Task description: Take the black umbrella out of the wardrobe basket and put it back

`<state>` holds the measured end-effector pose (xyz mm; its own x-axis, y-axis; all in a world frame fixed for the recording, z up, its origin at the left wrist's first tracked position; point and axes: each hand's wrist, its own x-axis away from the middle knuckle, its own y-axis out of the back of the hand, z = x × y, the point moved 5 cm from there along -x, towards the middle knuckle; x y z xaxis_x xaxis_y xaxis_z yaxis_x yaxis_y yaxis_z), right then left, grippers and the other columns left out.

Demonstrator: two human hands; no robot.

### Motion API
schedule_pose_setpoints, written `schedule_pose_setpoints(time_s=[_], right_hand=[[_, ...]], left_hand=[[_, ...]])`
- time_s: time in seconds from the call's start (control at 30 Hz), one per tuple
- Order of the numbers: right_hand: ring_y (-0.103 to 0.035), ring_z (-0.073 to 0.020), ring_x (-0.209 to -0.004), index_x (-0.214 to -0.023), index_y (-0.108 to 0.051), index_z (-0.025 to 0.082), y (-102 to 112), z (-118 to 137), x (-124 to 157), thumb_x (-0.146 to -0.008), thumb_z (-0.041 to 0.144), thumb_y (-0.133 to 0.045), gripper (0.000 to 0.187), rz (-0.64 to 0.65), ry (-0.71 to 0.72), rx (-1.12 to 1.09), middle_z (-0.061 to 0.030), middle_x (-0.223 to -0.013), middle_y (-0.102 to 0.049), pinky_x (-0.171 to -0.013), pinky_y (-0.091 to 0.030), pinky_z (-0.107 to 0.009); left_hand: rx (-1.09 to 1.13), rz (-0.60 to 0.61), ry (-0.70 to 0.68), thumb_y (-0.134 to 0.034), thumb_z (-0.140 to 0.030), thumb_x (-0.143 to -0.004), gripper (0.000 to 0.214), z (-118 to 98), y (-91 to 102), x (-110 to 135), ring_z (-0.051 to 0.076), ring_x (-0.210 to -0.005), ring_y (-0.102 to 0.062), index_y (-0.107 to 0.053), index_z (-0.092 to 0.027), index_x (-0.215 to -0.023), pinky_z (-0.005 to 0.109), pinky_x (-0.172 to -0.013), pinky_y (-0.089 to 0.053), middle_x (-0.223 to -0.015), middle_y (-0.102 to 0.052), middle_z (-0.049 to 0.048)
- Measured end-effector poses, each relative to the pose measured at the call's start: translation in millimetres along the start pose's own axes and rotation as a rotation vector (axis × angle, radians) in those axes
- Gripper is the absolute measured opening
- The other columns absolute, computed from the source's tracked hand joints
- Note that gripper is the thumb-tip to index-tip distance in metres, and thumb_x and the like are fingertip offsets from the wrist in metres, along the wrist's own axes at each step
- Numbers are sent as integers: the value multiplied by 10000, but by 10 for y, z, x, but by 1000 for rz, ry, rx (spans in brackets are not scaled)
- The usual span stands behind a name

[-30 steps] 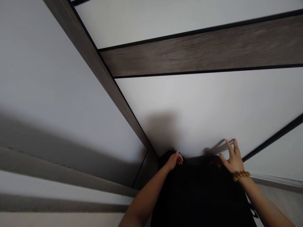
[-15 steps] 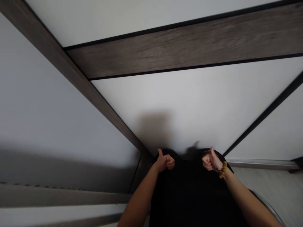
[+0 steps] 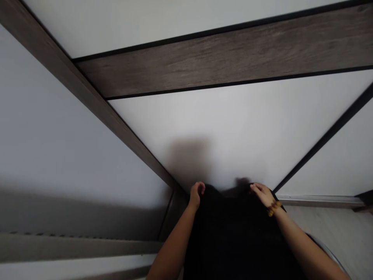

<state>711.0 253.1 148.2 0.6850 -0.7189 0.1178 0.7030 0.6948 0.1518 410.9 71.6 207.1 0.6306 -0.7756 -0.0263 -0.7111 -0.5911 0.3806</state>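
My left hand (image 3: 197, 193) is held in front of the dark clothing (image 3: 233, 233) on my lap, its fingers curled in loosely toward the thumb. Nothing shows in it. Across from it, my right hand (image 3: 262, 194) is closed, with the thumb and fingertips brought together and pointing left. I see no object in this hand either. A bracelet of yellow-brown beads (image 3: 274, 208) circles the right wrist. The two hands are apart, roughly level with each other, near the far edge of the dark clothing.
A white panel (image 3: 233, 124) with a wood-grain band (image 3: 204, 58) stands close in front. A brown wooden upright (image 3: 116, 120) borders it, and a grey-white surface (image 3: 58, 136) lies to the left. Pale floor (image 3: 329, 229) shows at lower right.
Both hands had raised thumbs above curled fingers. Now the thumbs have come down to the fingers, and the hands have turned. The view has shifted slightly.
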Motion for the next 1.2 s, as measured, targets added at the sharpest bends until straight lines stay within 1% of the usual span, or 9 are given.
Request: schedule_pose_setpoints(time_s=[0.07,0.17,0.23,0.33,0.63,0.83,0.97,1.1,1.2], right_hand=[[-571,-230,-803,-978,-627,185,193,181,53,-846,655,-596,489,-262,162,217,-72,-873,-613,-765,-499,-375],[-573,-315,-1079,-1241,-587,170,368,517,184,-892,497,-535,480,-558,468,590,-135,-1133,-610,-964,-479,-492],[-542,-336,-1170,-1340,-535,157,415,678,235,-908,439,-522,516,-635,575,706,-165,-1235,-570,-1006,-467,-523],[-515,-362,-1225,-1425,-478,152,454,857,271,-905,422,-538,588,-721,623,764,-193,-1322,-513,-1020,-464,-555],[-460,-385,-1317,-1484,-427,185,270,1265,213,-903,409,-561,637,-775,726,783,-195,-1448,-425,-1057,-443,-568],[-275,-433,-1464,-1594,-282,289,-122,1696,5,-887,370,-582,773,-678,852,926,-136,-1643,-150,-1142,-330,-616],[-120,-481,-1503,-1616,-238,325,-349,1841,-132,-894,482,-624,834,-618,849,1003,-124,-1683,29,-1158,-214,-690],[-80,-499,-1502,-1625,-209,327,-328,1759,-236,-896,531,-628,865,-663,784,1074,-139,-1682,30,-1130,-101,-764],[-130,-488,-1497,-1620,-227,339,-224,1660,-271,-881,485,-648,863,-691,739,1110,-132,-1683,-18,-1126,-60,-769]], left_hand=[[-72,-268,-66,-378,-779,-852,681,-29,219,-63,308,-1023,-627,-648,-167,-982,489,-948,-504,-1053,-659,171],[-247,-530,-256,-604,-528,-804,715,-237,451,-158,355,-1435,-367,-491,-129,-1387,542,-1190,-296,-1503,-417,226],[-379,-601,-387,-641,-422,-789,839,-435,478,-240,357,-1525,-210,-351,-117,-1514,555,-1229,-218,-1614,-253,229],[-476,-557,-436,-702,-345,-755,972,-660,349,-404,361,-1556,-85,-234,-139,-1582,572,-1240,-170,-1668,-106,217],[-498,-547,-400,-736,-224,-672,1109,-787,10,-483,404,-1550,6,-149,-152,-1610,606,-1239,-136,-1678,34,209],[-516,-522,-414,-728,-205,-654,1095,-847,-115,-394,416,-1549,-8,-186,-167,-1605,602,-1242,-153,-1684,47,181],[-517,-490,-444,-708,-204,-663,1068,-879,-205,-318,415,-1549,-21,-195,-168,-1598,602,-1238,-169,-1683,33,181],[-500,-512,-484,-666,-228,-705,976,-891,-80,-290,390,-1536,-150,-228,-137,-1573,572,-1235,-206,-1648,-151,222],[-469,-656,-479,-658,-270,-722,960,-911,274,-345,380,-1528,-180,-219,-102,-1559,561,-1238,-197,-1619,-207,245]])
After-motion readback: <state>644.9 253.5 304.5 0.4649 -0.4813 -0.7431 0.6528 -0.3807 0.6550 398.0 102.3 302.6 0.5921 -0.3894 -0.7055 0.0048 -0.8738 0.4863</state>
